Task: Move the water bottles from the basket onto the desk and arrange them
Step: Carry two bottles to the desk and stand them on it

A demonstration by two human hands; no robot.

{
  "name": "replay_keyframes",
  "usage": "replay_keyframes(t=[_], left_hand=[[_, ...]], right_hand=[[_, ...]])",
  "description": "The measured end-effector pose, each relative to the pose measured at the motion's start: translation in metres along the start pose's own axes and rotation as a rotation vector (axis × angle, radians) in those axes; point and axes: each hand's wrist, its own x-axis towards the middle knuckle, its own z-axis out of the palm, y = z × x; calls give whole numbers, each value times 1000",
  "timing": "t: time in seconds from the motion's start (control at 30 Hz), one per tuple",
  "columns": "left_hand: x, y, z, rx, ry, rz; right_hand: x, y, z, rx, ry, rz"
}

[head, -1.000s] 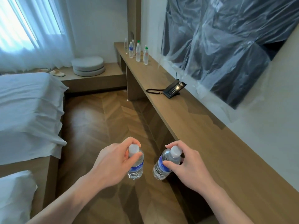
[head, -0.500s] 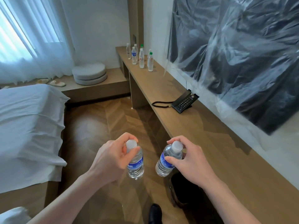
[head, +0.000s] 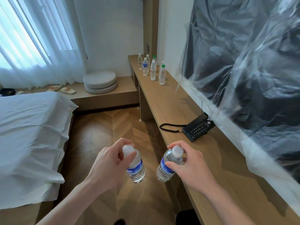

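My left hand (head: 110,163) grips a small clear water bottle (head: 136,169) with a blue label by its neck, above the wooden floor. My right hand (head: 190,166) holds a second blue-label bottle (head: 165,168) the same way, tilted, just left of the long wooden desk's (head: 178,101) front edge. At the desk's far end stand several water bottles (head: 151,67), some with green caps, one with a blue label. No basket is in view.
A black telephone (head: 198,127) with a coiled cord sits on the desk ahead of my right hand. A plastic-covered dark panel (head: 246,62) hangs on the wall above. A white bed (head: 30,130) is on the left; round cushions (head: 100,82) lie on a low platform.
The view has advanced along the desk: the telephone and far bottles appear nearer and lower. Both hands keep their bottles in front of me.
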Motion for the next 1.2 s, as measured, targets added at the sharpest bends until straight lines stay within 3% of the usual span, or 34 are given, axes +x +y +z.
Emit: replay_keyframes(t=[0.37,0.9,1.2], left_hand=[[118,-39,-7,0,-31,-25],[356,-113,-47,13,-60,55],[495,-138,-22,-13,-107,2]], right_hand=[[122,-1,19,-3,-39,7],[335,-38,51,36,47,61],[480,-8,54,26,51,92]])
